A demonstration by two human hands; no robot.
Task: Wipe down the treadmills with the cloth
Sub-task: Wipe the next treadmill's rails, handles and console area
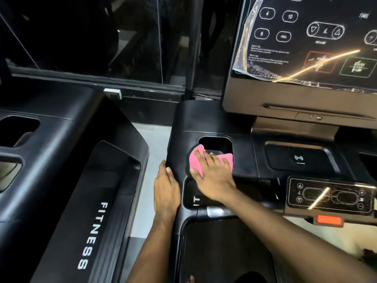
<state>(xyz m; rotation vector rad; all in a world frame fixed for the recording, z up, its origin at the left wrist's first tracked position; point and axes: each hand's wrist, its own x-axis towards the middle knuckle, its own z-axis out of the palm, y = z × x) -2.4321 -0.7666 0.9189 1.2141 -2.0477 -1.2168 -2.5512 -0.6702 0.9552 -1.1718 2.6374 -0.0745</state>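
Treadmill console deck (214, 123) fills the frame from 12 to 4 o'clock; the neighbouring treadmill (61, 160) is at 9 o'clock, untouched. Right hand (212, 176), near centre, has its fingers spread straight and presses flat rather than gripping, probably to cover more surface. Left hand (166, 190) has its fingers extended, holds nothing and rests on the deck's left edge, likely as a brace. Pink cloth (196, 158) lies under the right fingers on the cup-holder recess (216, 142) rim, at 2 o'clock from the left hand.

cloth (195, 160) partly under right hand (212, 178), console (302, 58) cropped
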